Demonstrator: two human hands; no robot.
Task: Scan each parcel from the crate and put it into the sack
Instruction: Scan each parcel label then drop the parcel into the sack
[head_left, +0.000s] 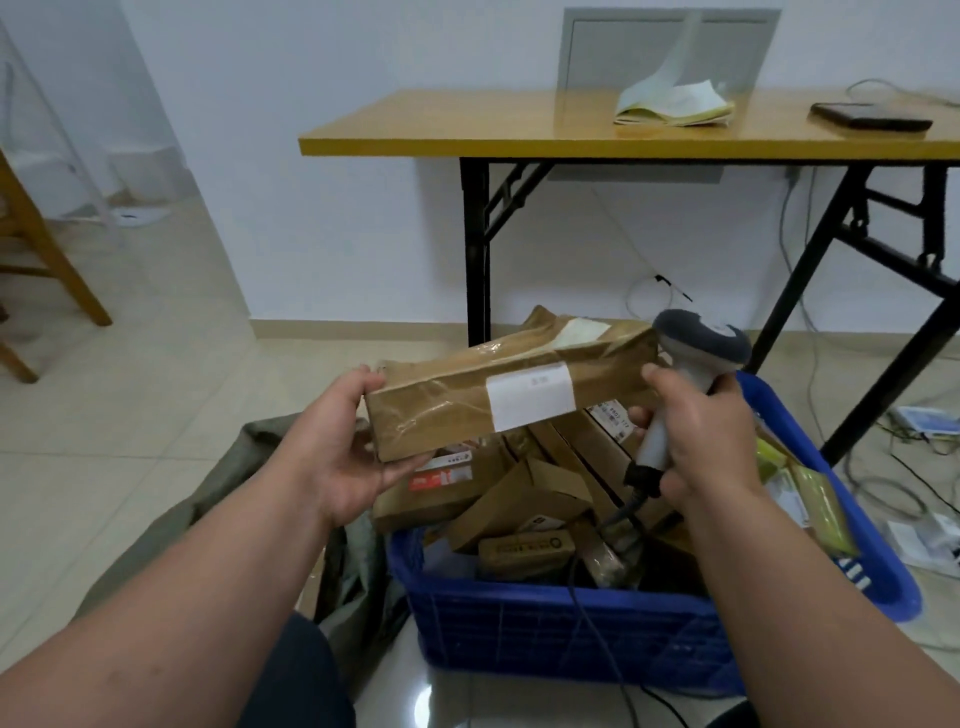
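Your left hand (337, 457) clamps one end of the long taped parcel (511, 397), probably stiff, light, slick; your right hand (691, 441) grips the scanner (696, 358).

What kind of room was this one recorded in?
Probably a plain office or back room used for parcel sorting: tiled floor, folding table with papers, blue crate of parcels, loose cables.

Label (530, 396) print blurred beyond reading; sack (228, 467) mostly hidden under left forearm, scanner (696, 374) grip inside right fingers (675, 415).
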